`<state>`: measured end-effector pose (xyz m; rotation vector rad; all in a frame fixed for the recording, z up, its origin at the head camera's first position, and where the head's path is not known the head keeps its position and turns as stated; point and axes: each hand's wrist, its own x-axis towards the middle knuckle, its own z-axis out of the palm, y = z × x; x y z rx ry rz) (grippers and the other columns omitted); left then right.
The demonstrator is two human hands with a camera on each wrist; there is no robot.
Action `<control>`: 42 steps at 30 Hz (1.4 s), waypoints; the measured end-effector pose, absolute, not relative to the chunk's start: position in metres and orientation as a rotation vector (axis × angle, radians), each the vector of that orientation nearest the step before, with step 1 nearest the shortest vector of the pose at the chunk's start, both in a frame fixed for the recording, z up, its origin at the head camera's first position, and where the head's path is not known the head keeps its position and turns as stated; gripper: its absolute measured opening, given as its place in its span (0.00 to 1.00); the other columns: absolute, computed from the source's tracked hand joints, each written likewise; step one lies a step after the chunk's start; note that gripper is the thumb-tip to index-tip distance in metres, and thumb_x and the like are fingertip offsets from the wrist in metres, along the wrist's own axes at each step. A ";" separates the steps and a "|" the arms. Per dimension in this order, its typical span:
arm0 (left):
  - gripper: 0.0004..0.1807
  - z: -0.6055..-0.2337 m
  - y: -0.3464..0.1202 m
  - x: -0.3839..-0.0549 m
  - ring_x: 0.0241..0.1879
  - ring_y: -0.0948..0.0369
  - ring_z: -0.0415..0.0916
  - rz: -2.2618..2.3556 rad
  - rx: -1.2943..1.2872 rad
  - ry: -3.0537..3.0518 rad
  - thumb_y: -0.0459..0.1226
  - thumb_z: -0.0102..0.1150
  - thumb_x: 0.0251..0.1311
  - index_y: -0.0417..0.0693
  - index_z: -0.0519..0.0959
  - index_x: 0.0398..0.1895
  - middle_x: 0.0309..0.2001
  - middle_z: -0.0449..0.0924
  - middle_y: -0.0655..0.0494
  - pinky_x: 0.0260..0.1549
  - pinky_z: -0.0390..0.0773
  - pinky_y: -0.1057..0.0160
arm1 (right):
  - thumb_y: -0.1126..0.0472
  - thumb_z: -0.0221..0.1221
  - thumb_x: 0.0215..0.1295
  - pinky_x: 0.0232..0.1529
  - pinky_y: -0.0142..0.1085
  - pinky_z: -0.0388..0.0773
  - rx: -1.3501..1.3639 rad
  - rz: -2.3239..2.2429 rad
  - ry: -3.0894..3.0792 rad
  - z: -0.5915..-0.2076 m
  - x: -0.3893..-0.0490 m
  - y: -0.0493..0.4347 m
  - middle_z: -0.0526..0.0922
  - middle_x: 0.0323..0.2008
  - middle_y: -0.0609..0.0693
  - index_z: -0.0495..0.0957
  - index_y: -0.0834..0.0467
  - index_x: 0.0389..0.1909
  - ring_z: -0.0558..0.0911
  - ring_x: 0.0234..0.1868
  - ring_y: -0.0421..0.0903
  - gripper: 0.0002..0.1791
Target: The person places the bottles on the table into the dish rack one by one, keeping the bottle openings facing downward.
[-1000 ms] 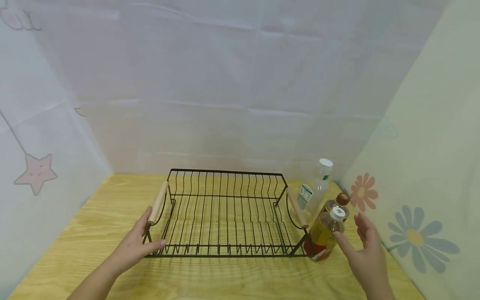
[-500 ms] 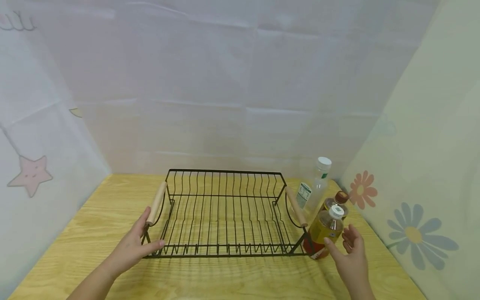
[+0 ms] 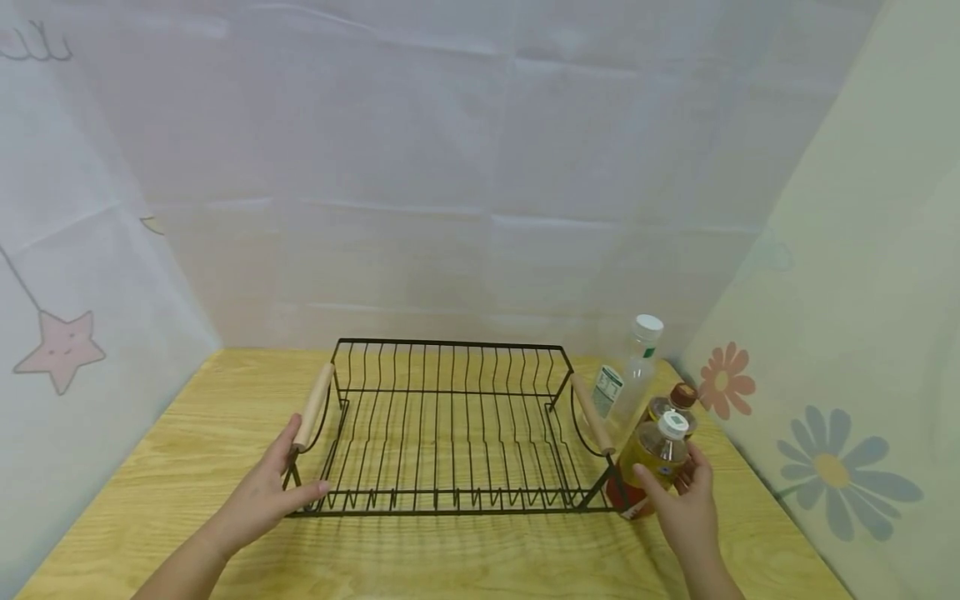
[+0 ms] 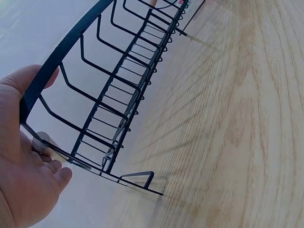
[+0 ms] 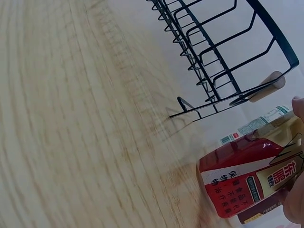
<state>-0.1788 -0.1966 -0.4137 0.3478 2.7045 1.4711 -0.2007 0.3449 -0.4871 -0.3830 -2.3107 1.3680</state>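
Light wood-grain counter (image 3: 480,558), w/ pale creased sheeting (image 3: 375,167) at back & both sides. L side has a pink star (image 3: 62,350); R side a red flower (image 3: 726,381) & bigger blue flower (image 3: 840,473).

Blk wire rack (image 3: 450,342) sits mid-counter, w/ wood handle (image 3: 314,408) on L & matching one on R. L hand (image 3: 258,496) is at rack's near L corner, gripping it: thumb inside the frame, fingers outside by the handle end.

R hand (image 3: 684,504) is curled round white-capped bottle (image 3: 647,458), thumb on near side, fingers on far side. That bottle's upright on counter, just R of rack's near R corner, red/yellow label. Brown-capped bottle (image 3: 683,396) stands right behind it; clear bottle (image 3: 636,387) further back, beside R handle.
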 end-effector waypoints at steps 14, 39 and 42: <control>0.53 -0.412 -0.196 -0.179 0.59 0.32 0.46 1.479 0.368 2.718 0.47 0.58 0.50 0.56 0.27 0.66 0.64 0.41 0.30 0.46 0.59 0.32 | 0.44 0.62 0.44 0.57 0.52 0.61 -0.387 1.342 -2.276 -0.482 -0.200 0.338 0.56 0.58 0.58 0.37 0.40 0.63 0.61 0.57 0.54 0.51; 0.53 -0.410 -0.196 -0.177 0.59 0.32 0.46 1.466 0.364 2.713 0.48 0.57 0.50 0.56 0.26 0.66 0.65 0.36 0.31 0.47 0.59 0.33 | 0.52 0.65 0.44 0.40 0.31 0.65 -0.371 1.176 -2.323 -0.386 -0.162 0.284 0.65 0.52 0.49 0.46 0.42 0.63 0.65 0.47 0.38 0.47; 0.53 -0.411 -0.196 -0.177 0.59 0.32 0.45 1.462 0.361 2.718 0.49 0.57 0.50 0.56 0.26 0.66 0.65 0.35 0.31 0.48 0.57 0.32 | 0.51 0.64 0.44 0.39 0.30 0.66 -0.324 1.145 -2.361 -0.375 -0.161 0.283 0.65 0.52 0.49 0.46 0.43 0.63 0.65 0.45 0.36 0.47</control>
